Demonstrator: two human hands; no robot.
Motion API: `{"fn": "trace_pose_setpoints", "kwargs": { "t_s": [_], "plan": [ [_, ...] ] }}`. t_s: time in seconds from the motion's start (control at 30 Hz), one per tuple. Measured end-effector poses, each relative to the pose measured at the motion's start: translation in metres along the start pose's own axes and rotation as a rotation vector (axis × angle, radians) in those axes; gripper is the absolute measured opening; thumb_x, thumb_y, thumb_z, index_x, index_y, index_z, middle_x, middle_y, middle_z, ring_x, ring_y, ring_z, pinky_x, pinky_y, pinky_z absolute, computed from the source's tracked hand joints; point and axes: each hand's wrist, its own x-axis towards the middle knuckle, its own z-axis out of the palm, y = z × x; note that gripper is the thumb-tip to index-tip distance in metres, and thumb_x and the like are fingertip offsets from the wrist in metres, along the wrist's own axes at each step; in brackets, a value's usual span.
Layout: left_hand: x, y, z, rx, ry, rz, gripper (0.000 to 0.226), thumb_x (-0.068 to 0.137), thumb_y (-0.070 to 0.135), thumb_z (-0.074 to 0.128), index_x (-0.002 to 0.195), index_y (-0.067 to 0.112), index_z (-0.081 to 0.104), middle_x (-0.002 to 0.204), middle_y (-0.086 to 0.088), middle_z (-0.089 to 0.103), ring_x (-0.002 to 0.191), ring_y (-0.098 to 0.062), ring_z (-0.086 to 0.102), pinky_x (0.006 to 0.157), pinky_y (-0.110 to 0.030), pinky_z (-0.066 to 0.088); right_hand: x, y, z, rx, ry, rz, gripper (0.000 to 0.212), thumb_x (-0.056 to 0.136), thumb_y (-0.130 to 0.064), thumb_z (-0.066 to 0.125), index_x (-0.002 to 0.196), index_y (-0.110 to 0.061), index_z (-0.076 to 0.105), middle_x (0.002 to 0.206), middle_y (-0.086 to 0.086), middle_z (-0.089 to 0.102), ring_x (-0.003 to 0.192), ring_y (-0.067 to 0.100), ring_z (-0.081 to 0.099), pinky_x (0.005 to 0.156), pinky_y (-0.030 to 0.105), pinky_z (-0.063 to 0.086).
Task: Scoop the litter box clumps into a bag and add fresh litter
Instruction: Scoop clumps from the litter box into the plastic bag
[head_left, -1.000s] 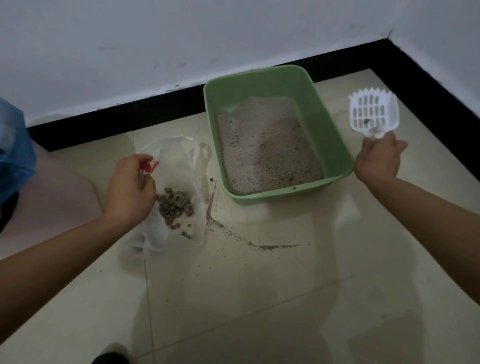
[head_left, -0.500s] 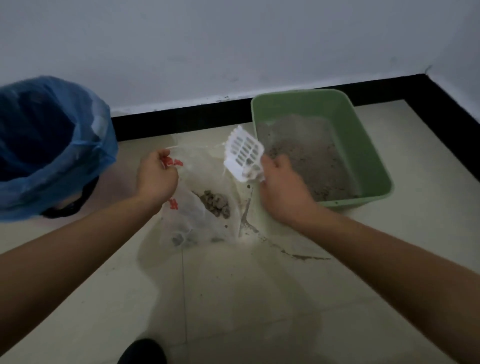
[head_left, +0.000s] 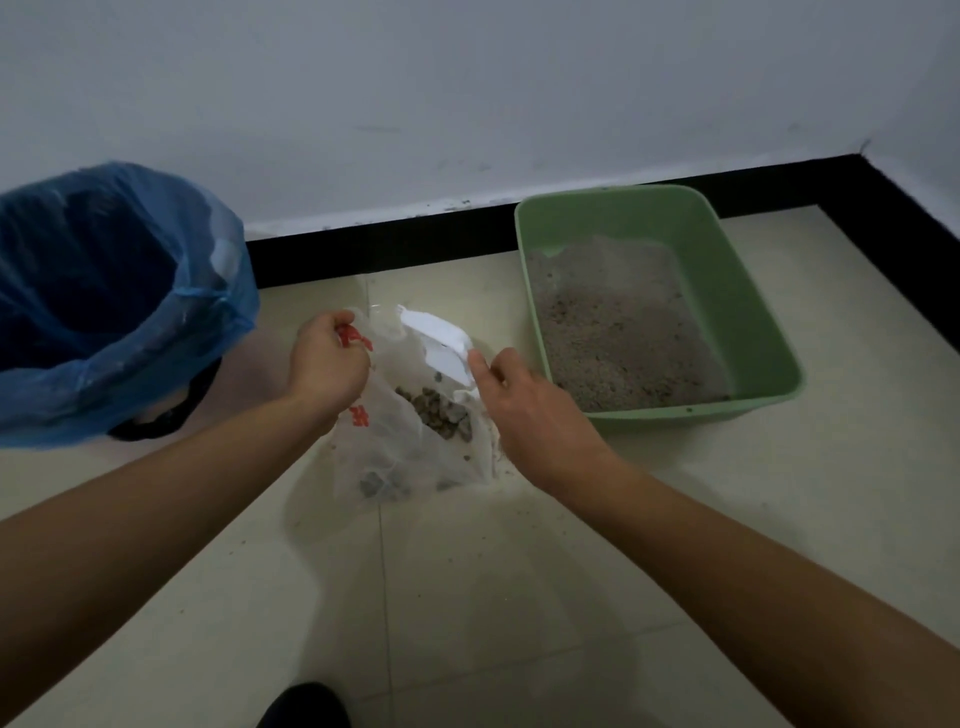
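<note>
**Scoop held at bag mouth, both hands gripping**

Head view:
- Left hand (head_left: 327, 364): fingers curled tight, pinching the top edge of the clear plastic bag (head_left: 405, 457) by its red-printed part and holding it up off the floor (head_left: 519, 597).
- Right hand (head_left: 524, 405): fingers curled round the handle of the white scoop (head_left: 441, 340), gripping it. The scoop head is tilted and sits at the bag's open mouth, between the 2 hands.
- Clumps (head_left: 441, 415): a grey-brown pile inside the bag, below the scoop. A few more bits lie lower in the bag's bottom corner.
- Green litter box (head_left: 748, 322): on the floor just right of the right hand, near the black baseboard (head_left: 389, 244). Pale litter (head_left: 613, 338) covers its bottom.
- Loose grains (head_left: 501, 460) lie scattered on the floor by the bag's right edge.
- Bin (head_left: 156, 415) with blue liner (head_left: 119, 312): far left, apart from the bag, mouth open.
- White wall (head_left: 467, 104) behind.
- Dark shoe (head_left: 306, 706), partly cut off at the bottom edge.
</note>
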Motion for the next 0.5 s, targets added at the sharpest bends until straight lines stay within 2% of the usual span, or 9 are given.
{"fn": "trace_pose_setpoints", "kwargs": {
  "t_s": [0.1,0.2,0.33,0.4,0.43,0.5],
  "plan": [
    [0.001,0.000,0.003,0.002,0.021,0.009,0.042,0.097,0.006,0.049,0.137,0.022,0.051,0.127,-0.005,0.056,0.103,-0.025,0.062,0.086,-0.046,0.058,-0.008,0.003,0.009,0.044,0.058,-0.064,0.081,0.079,0.010,0.062,0.152,-0.001,0.029,0.116,0.019,0.051,0.074,0.028,0.058,0.055,0.032,0.039],
    [0.003,-0.002,0.005,0.007,0.013,0.005,0.044,0.097,0.005,0.049,0.137,0.023,0.050,0.128,-0.005,0.055,0.103,-0.024,0.062,0.087,-0.047,0.057,-0.012,0.009,0.014,0.128,0.046,-0.020,0.082,0.084,0.007,0.059,0.156,-0.007,0.021,0.125,0.016,0.047,0.074,0.021,0.049,0.060,0.031,0.044],
    [0.003,0.001,0.011,0.015,0.003,-0.006,0.048,0.093,0.001,0.050,0.137,0.021,0.050,0.130,-0.004,0.057,0.110,-0.026,0.061,0.092,-0.048,0.055,-0.014,0.027,0.009,0.325,0.166,0.141,0.069,0.097,-0.008,0.054,0.157,-0.015,0.022,0.131,0.008,0.041,0.082,0.014,0.052,0.070,0.022,0.050],
    [0.001,0.005,0.016,0.028,-0.004,0.007,0.048,0.092,0.000,0.049,0.136,0.020,0.052,0.132,-0.005,0.055,0.112,-0.026,0.059,0.095,-0.048,0.054,-0.013,0.039,0.002,0.502,0.248,0.248,0.061,0.098,-0.016,0.057,0.153,-0.016,0.032,0.126,0.005,0.044,0.091,0.011,0.051,0.072,0.008,0.040],
    [0.000,0.006,0.020,0.038,-0.011,0.021,0.048,0.092,0.000,0.048,0.135,0.021,0.052,0.133,-0.005,0.054,0.113,-0.026,0.059,0.095,-0.047,0.053,-0.013,0.047,-0.003,0.576,0.275,0.322,0.060,0.096,-0.020,0.060,0.151,-0.018,0.038,0.123,0.002,0.045,0.092,0.010,0.051,0.071,0.005,0.034],
    [-0.002,0.008,0.026,0.064,-0.039,0.063,0.046,0.093,0.004,0.048,0.135,0.024,0.052,0.135,-0.005,0.052,0.114,-0.026,0.058,0.097,-0.047,0.052,-0.015,0.068,-0.012,0.659,0.313,0.461,0.057,0.090,-0.027,0.069,0.143,-0.022,0.049,0.118,-0.003,0.046,0.087,0.004,0.055,0.068,0.006,0.034]
  ]
}}
